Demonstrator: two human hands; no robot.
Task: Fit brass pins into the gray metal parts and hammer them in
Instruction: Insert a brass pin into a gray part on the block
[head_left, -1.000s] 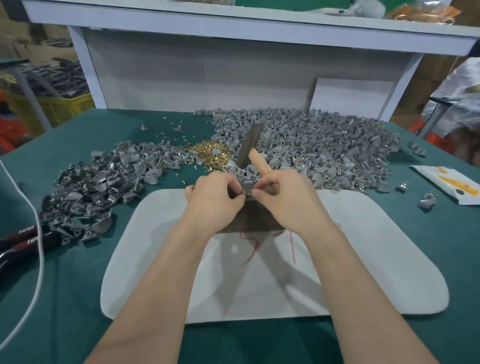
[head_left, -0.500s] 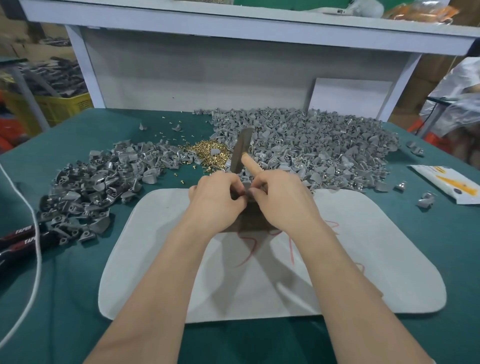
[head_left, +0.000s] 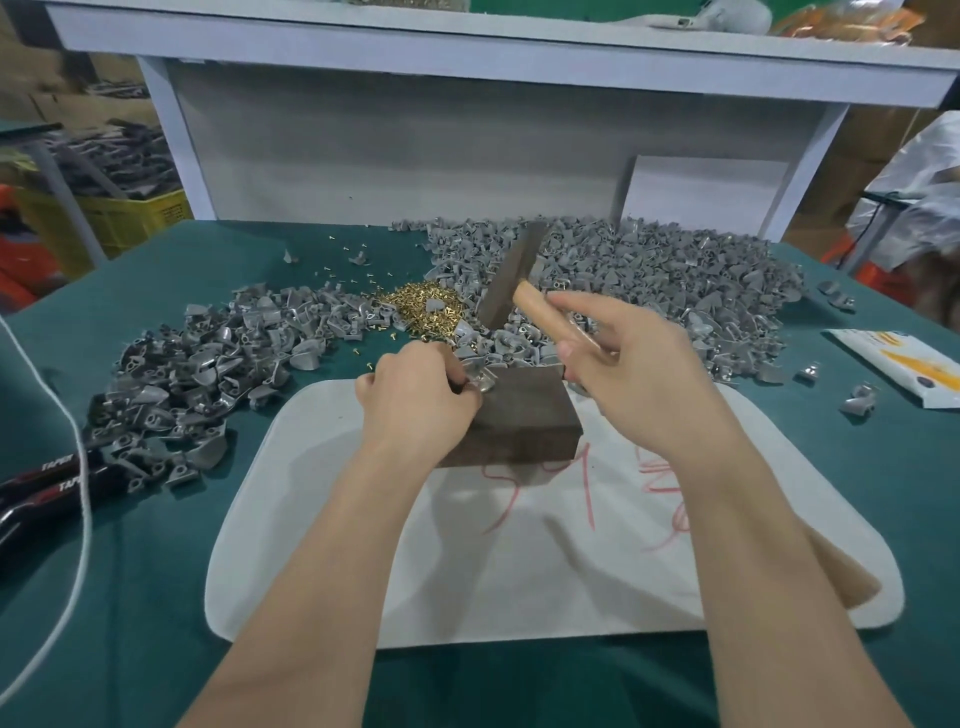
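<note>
My left hand (head_left: 415, 400) pinches a gray metal part (head_left: 480, 382) against the top left corner of a dark steel block (head_left: 524, 415). My right hand (head_left: 639, 374) grips the wooden handle of a hammer (head_left: 511, 283), whose head is raised over the pile behind the block. A heap of brass pins (head_left: 421, 309) lies just beyond my left hand. A large pile of gray parts (head_left: 649, 275) fills the back right, and a second pile of gray parts (head_left: 202, 369) lies to the left. Whether a pin sits in the held part is hidden by my fingers.
The block rests on a white mat (head_left: 519, 545) with red scribbles, on a green tabletop (head_left: 130, 597). Black-handled pliers (head_left: 47, 483) and a white cord (head_left: 78, 467) lie at the left edge. A printed packet (head_left: 904, 364) and loose parts sit at right. A white shelf frame (head_left: 467, 52) stands behind.
My right hand let go of the part and pulled away to the right, lifting the hammer. The block's top is now uncovered. My left hand stays on the part.
</note>
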